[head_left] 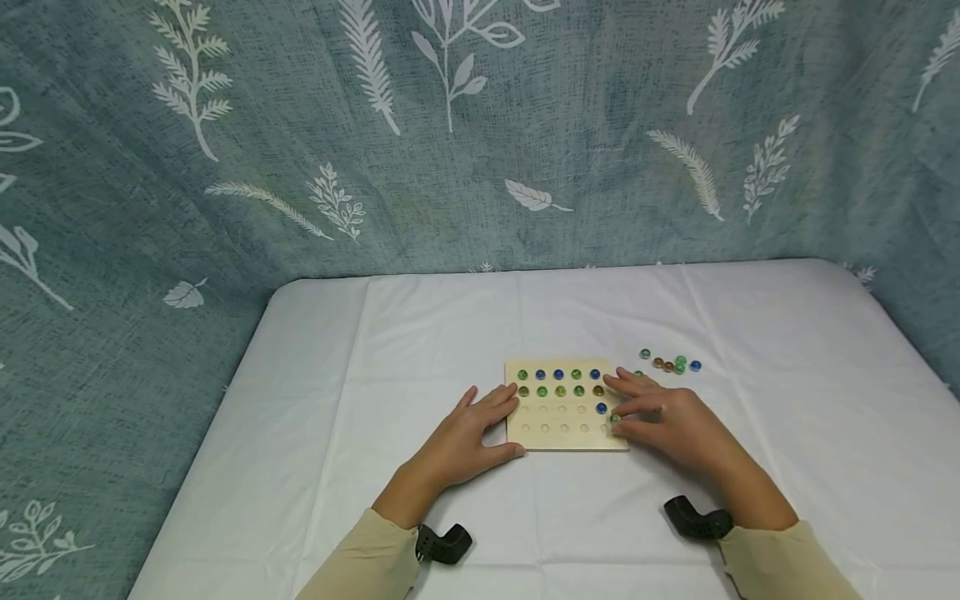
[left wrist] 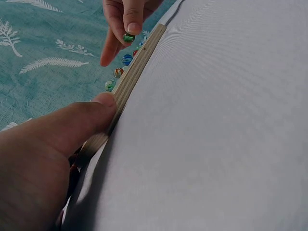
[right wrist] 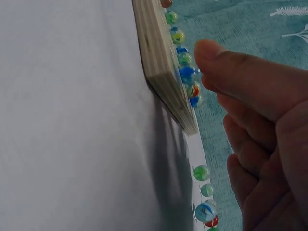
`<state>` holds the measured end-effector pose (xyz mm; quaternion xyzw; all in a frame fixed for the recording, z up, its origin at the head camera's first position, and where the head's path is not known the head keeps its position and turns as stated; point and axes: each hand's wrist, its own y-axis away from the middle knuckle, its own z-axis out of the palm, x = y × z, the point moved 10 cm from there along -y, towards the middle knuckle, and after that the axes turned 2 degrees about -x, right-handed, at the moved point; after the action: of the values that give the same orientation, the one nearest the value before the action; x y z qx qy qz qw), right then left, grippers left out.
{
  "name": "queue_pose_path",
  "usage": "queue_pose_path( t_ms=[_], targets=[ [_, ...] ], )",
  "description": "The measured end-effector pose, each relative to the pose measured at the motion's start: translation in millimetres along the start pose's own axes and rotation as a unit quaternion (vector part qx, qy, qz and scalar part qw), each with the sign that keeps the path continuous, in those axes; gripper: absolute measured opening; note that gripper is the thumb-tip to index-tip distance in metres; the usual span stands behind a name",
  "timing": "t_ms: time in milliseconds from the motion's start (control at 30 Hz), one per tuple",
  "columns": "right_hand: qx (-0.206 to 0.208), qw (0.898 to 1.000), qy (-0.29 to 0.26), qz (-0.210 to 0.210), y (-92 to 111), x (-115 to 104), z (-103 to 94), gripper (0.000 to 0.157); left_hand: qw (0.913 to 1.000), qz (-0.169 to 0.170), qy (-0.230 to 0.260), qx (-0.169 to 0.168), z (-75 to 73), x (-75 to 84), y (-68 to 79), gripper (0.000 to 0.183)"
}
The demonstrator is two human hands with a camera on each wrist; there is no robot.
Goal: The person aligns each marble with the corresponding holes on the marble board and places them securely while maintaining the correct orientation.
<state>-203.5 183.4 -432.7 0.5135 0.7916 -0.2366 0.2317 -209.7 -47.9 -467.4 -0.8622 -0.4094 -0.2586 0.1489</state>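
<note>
Beige sleeves [head_left: 367, 554], cropped at the bottom | left hand [head_left: 468, 437], fingers straight, rests against the left side of the wooden board [head_left: 566, 442] | right hand [head_left: 667, 425] pinches a green marble [left wrist: 129, 37] (half hidden from above!) by the board's near right corner | beyond, loose marbles [head_left: 668, 367], one partly behind fingers

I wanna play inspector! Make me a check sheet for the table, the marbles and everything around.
Surface: white tablecloth, creased.
Job's things: wooden board; its two far rows hold marbles, the next row has one blue marble at its right end. Loose marbles lie beyond the board's right side.
Clutter: nothing seen.
Left hand: rests at the board's left edge.
Right hand: pinches a green marble.
Cables: nothing seen.
Surroundings: blue-green curtain with white leaves.
</note>
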Motion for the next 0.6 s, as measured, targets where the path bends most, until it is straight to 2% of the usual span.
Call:
queue_pose_path(
  t_ms=[367,600],
  targets=[
    [-0.022,1.000,-0.010,-0.010,-2,-8,9.7,0.022,1.0000,0.001,0.001,0.000,0.9,-1.1,-0.8,0.073],
    [-0.039,0.999,-0.002,-0.001,-2,-7,14.0,0.022,1.0000,-0.006,0.003,-0.005,2.3,-3.0,-0.5,0.073]
  ],
)
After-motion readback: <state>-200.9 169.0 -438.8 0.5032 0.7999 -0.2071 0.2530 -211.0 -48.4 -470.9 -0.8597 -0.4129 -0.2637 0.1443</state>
